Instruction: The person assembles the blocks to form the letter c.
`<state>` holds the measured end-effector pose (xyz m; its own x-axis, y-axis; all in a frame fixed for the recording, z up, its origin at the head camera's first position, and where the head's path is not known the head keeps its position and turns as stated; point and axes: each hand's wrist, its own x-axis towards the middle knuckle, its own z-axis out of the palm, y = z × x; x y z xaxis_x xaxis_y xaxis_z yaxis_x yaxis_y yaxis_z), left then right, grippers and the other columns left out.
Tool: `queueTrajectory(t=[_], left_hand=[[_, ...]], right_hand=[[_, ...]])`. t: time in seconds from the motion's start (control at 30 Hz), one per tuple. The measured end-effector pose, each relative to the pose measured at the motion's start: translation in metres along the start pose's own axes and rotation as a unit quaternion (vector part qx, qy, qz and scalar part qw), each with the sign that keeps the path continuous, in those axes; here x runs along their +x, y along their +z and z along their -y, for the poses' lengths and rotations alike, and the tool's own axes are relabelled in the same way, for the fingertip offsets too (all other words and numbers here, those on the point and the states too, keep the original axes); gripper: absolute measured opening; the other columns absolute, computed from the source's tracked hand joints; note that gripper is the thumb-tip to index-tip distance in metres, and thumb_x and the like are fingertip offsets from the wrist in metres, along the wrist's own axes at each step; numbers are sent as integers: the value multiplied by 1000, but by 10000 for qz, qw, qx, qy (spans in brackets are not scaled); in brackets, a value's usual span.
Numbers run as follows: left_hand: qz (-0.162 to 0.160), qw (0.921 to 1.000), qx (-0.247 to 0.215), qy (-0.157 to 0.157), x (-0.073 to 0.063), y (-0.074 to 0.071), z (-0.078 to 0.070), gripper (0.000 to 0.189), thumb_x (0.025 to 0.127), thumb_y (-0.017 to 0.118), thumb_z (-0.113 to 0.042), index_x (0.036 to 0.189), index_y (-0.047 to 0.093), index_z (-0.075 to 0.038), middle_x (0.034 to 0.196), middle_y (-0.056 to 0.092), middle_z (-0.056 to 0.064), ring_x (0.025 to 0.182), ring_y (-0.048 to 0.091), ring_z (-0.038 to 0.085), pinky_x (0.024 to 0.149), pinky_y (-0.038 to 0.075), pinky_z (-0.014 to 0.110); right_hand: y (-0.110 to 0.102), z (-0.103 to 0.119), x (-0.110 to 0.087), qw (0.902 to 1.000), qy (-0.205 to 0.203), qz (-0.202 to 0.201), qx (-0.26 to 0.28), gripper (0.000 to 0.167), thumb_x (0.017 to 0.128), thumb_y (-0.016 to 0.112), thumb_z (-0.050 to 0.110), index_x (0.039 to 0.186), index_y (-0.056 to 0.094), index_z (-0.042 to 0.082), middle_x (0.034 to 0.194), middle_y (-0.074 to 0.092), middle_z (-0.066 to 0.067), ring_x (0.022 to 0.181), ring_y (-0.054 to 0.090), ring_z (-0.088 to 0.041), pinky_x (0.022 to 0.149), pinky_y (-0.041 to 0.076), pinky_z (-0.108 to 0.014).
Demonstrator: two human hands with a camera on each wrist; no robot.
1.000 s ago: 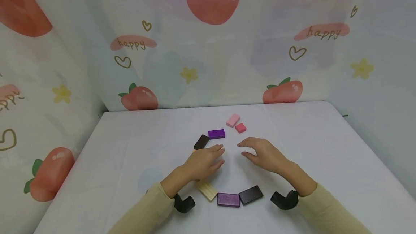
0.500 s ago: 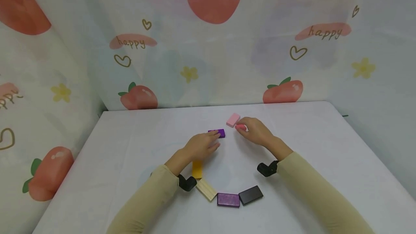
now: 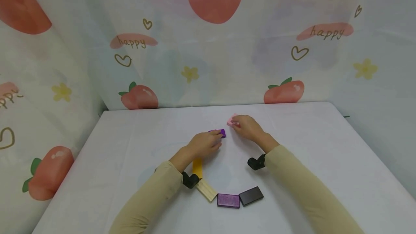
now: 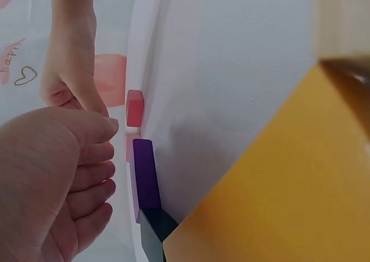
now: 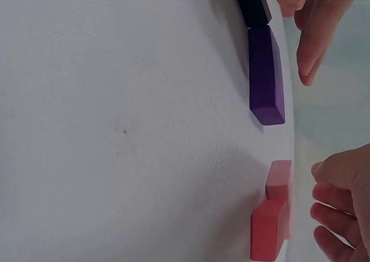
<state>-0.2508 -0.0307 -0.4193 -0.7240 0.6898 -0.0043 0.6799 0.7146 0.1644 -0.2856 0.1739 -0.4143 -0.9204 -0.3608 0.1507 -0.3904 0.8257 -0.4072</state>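
My right hand (image 3: 247, 127) hovers by a pink block (image 3: 230, 121) at the back of the table, fingers loosely bent and holding nothing. In the right wrist view its fingertips stand apart from the pink block (image 5: 280, 175) and the red block (image 5: 266, 230) beside it; the hand hides the red one from the head view. Over a purple block (image 3: 222, 133) my left hand (image 3: 203, 145) hangs with relaxed fingers, partly covering it. A dark block (image 5: 251, 2) meets the purple block's end, hidden in the head view by the left hand.
A yellow block (image 3: 197, 169), a pale ridged block (image 3: 206, 190), a glittery purple block (image 3: 228, 200) and a black block (image 3: 251, 195) curve along the near side. A white cloth covers the table (image 3: 325, 176). Behind hangs a printed curtain (image 3: 221, 64).
My right hand has reached away from me and left, past the red block to the pink one. My left hand has moved up from near the yellow block to the purple block.
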Motion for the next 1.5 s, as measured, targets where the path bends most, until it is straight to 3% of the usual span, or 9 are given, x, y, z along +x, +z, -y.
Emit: queueTrajectory(t=[0.13,0.33,0.5,0.67,0.8,1.1,1.37,1.5], left_hand=[[34,10000,39,-6,1,1,1,41,95,51,-28,130,52,-7,134,49,6,120,47,20,96,39,34],[177,9997,165,4,1,3,0,37,95,51,-30,123,59,-7,130,52,5,114,53,21,94,42,33],[196,9995,263,-3,3,5,1,37,94,51,-32,122,60,-9,128,54,3,113,53,18,93,42,32],[225,9995,234,22,5,4,1,34,94,52,-31,118,62,-10,127,55,2,113,54,17,93,42,32],[201,9993,292,77,4,3,2,32,94,52,-30,117,63,-9,128,54,3,111,55,19,93,42,33],[227,9995,225,-1,3,3,1,35,94,52,-29,122,60,-10,130,53,2,114,53,19,95,41,33],[214,9995,221,-46,1,4,1,35,94,53,-29,122,60,-10,130,52,2,113,54,19,94,41,33],[174,9996,213,-51,2,6,1,37,94,53,-29,125,58,-10,130,52,2,114,53,19,95,40,33]], right_hand=[[1,1,3,9998,-2,10,-187,29,87,60,9,111,62,-7,108,63,-19,103,57,-32,91,42,-43],[1,-2,8,9976,-45,450,-519,13,88,57,8,91,67,-1,81,63,-10,76,55,-25,78,46,-39],[-2,-12,11,9965,388,638,-368,14,90,53,7,93,65,-1,83,62,-9,80,54,-26,82,46,-41],[-7,-30,7,9934,954,603,-209,16,92,49,8,88,61,0,74,54,-7,75,49,-25,74,44,-38],[-12,-40,0,9920,1137,497,-239,13,91,51,7,92,61,-2,78,56,-9,78,50,-27,76,45,-39],[-19,-54,-21,9899,622,135,-1264,19,82,63,-4,100,67,-7,85,62,-14,89,59,-32,85,46,-44],[-23,-50,-34,9906,534,98,-1254,17,79,67,-4,96,68,-7,80,61,-13,85,59,-31,82,47,-42],[-23,-47,-41,9893,339,-110,-1415,13,80,68,-2,92,69,-7,75,60,-12,80,60,-31,78,49,-42]])
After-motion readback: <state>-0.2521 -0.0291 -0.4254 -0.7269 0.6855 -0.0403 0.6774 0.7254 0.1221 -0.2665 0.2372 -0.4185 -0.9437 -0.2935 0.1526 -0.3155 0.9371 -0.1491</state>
